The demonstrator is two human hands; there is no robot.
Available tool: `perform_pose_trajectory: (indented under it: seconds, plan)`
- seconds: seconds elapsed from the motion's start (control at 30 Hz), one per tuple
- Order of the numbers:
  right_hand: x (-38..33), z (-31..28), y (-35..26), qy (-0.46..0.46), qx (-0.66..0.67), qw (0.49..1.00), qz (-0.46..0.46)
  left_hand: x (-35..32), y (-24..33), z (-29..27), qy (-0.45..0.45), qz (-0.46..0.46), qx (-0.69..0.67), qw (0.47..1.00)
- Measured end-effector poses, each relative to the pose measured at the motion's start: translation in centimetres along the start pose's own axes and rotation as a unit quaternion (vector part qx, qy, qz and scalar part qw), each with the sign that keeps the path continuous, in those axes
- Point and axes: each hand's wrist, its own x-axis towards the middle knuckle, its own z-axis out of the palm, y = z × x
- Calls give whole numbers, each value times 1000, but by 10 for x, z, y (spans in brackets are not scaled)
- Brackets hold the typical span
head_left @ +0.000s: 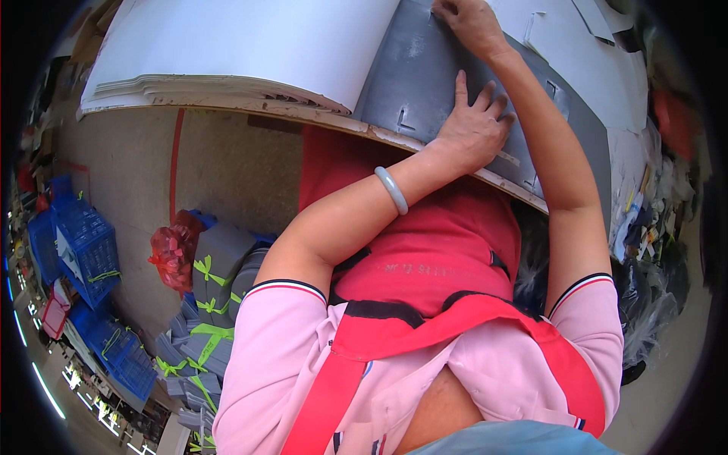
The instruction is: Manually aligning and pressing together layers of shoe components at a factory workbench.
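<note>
Crates of blue plastic far left on the floor, then a red bag and grey bundles tied with green tape. Stack of white sheets on the bench, overhanging its near edge. Further right, a grey cardboard sheet with cut slots, lying flat on the bench with its lower edge at the rim. Left hand open, palm down, fingers spread and pressed on the lower part of that grey sheet, a pale bangle on the wrist. Right hand higher up on the same sheet, fingers curled at its top edge; cannot tell whether pinching the edge or only pressing. More grey and white pieces beyond, then dark bags far right. Risks, as a judgement only: grey sheet sliding off the rim if the flat palm eases, since so much sits near the edge; a crease or tear at a slot if pulled unevenly from the top; white stack nudged over its overhang.
</note>
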Motion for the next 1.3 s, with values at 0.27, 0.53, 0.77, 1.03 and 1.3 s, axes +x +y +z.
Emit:
perform_pose_trajectory:
  seconds: [0.27, 0.53, 0.77, 1.03, 1.3]
  plan:
    - [8, -15, -15, -74, -100, 992, 35, -3, -3, 4, 33, 2, 15, 999]
    - [11, 6, -2, -32, 154, 955, 251, -1, -2, 1, 17, 5, 12, 1000]
    - [11, 2, 1, -122, 194, 929, 291, -3, -1, 3, 41, 3, -12, 999]
    - [-84, -21, -63, -171, 257, 932, 190, -1, -5, 14, 35, -44, -104, 993]
    - [-107, -11, -106, -246, 131, 952, 129, -11, -7, 16, 71, 31, 48, 996]
